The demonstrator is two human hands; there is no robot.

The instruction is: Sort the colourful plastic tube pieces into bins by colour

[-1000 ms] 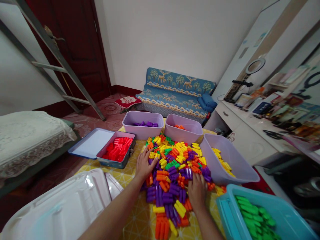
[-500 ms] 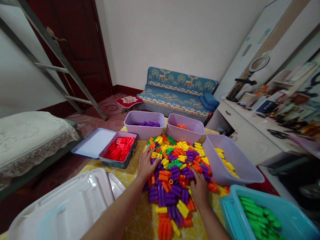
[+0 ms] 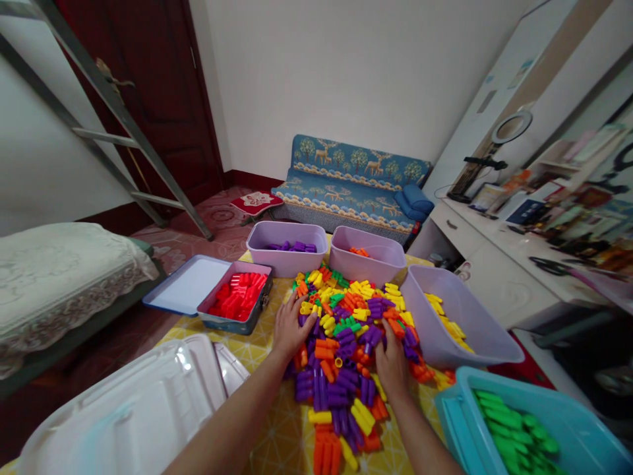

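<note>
A heap of small plastic tube pieces (image 3: 346,330) in purple, orange, yellow and green covers the yellow tablecloth (image 3: 257,349). My left hand (image 3: 291,326) lies flat on the heap's left edge, fingers spread. My right hand (image 3: 391,364) rests on the heap's right side, fingers curled down among purple and orange pieces; whether it grips any is hidden. Around the heap stand a tin with red pieces (image 3: 237,297), a lilac bin with purple pieces (image 3: 287,247), a lilac bin with orange pieces (image 3: 366,260), a tilted lilac bin with yellow pieces (image 3: 450,323) and a teal bin with green pieces (image 3: 519,435).
A white plastic lid (image 3: 133,409) lies at the near left. The tin's open lid (image 3: 182,284) juts over the table's left edge. Beyond are a bed (image 3: 59,277), a ladder (image 3: 113,125), a blue patterned sofa (image 3: 351,185) and a cluttered white desk (image 3: 504,257).
My right hand has slid a little up and to the left into the heap, nudging pieces. My left hand has stayed put on the heap's left edge. The view has shifted slightly.
</note>
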